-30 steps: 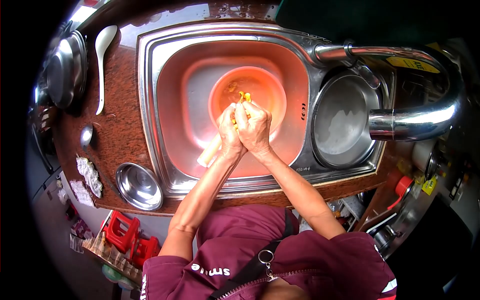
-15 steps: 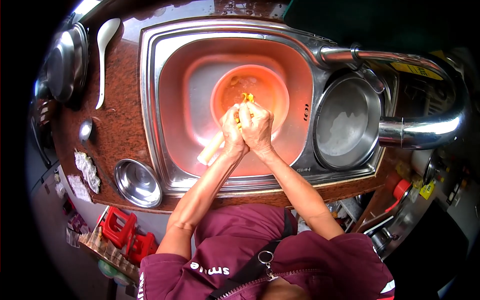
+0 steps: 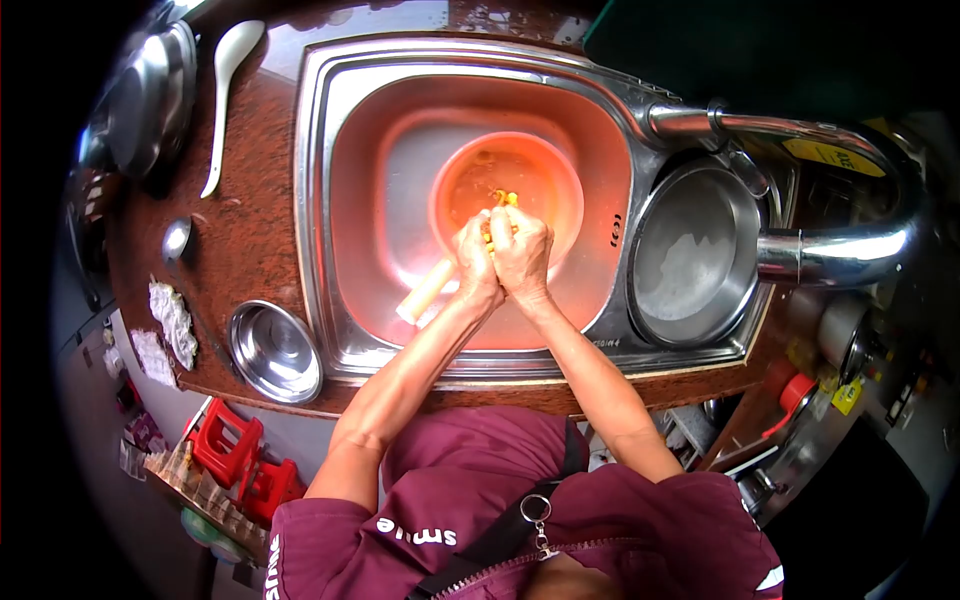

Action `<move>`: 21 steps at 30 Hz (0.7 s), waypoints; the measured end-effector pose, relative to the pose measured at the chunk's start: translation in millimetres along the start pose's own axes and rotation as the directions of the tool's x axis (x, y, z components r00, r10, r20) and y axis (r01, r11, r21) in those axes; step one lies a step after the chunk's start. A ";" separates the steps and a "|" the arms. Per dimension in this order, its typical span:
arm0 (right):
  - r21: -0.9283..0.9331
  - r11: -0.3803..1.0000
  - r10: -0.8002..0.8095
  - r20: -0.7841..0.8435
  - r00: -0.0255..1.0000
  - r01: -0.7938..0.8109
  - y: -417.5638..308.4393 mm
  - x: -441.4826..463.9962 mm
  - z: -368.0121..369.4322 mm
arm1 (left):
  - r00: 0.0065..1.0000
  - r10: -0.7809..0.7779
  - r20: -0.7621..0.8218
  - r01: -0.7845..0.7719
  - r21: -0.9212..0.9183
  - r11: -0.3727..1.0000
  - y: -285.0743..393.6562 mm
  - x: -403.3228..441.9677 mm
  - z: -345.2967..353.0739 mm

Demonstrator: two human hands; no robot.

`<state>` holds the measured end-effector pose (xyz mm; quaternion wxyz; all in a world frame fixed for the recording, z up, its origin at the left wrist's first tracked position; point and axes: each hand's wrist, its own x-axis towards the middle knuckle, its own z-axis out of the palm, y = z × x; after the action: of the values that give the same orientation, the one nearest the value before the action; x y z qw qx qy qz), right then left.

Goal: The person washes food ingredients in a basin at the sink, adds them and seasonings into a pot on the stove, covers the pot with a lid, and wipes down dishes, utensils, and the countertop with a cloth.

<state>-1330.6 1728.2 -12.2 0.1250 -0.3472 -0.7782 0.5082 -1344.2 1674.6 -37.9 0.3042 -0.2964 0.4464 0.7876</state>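
A pink-orange plastic dipper [image 3: 440,190] with water in it stands in the steel sink [image 3: 400,130]. Its pale handle [image 3: 427,290] points to the lower left. Over the dipper's near side, my left hand [image 3: 477,255] and my right hand [image 3: 522,255] are pressed together, fingers closed. Between them they squeeze a clump of yellow food pieces [image 3: 508,198], which sticks out at the far side and shows in the gap between the hands. What exactly the pieces are is too small to tell.
Right of the basin, a steel pan [image 3: 697,250] with some water sits below the curved faucet [image 3: 850,245]. On the left counter lie a white ladle [image 3: 228,90], a metal spoon [image 3: 177,238], a crumpled white cloth [image 3: 173,325] and a steel bowl [image 3: 275,352].
The view has shifted slightly, so the sink appears a little further right. Both hands stay pressed together around the yellow pieces, above the dipper.
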 end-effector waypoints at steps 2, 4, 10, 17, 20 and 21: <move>0.029 0.999 0.042 -0.005 0.999 -0.042 0.1 -1.4 -2.5 | 0.999 0.011 0.034 -0.013 0.055 0.998 -5.4 3.3 -6.1; 0.080 0.997 0.001 -0.030 1.000 0.002 -2.3 -4.8 -2.9 | 0.997 0.064 0.043 -0.072 0.207 0.976 0.6 -2.1 -2.4; 0.219 0.973 -0.084 0.070 0.994 0.067 -74.4 -26.0 -0.1 | 0.901 0.404 0.160 -0.433 0.270 0.860 56.2 -41.7 -3.3; 0.387 0.875 -0.389 0.206 0.898 0.291 -143.4 -89.3 76.7 | 0.677 0.726 0.121 -0.706 0.385 0.595 156.9 -108.2 -82.8; 0.372 0.863 -0.453 0.265 0.851 0.343 -170.4 -118.6 118.4 | 0.720 0.692 -0.047 -0.682 0.136 0.719 189.1 -121.4 -127.3; 0.353 0.865 -0.462 0.285 0.840 0.356 -176.8 -125.4 131.4 | 0.721 0.690 -0.067 -0.680 0.125 0.722 196.3 -117.9 -144.1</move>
<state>-1384.3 1509.1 103.4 0.1357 -0.0504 -0.7623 0.6308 -1386.7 1440.2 90.5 -0.0202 -0.1387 0.5758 0.8055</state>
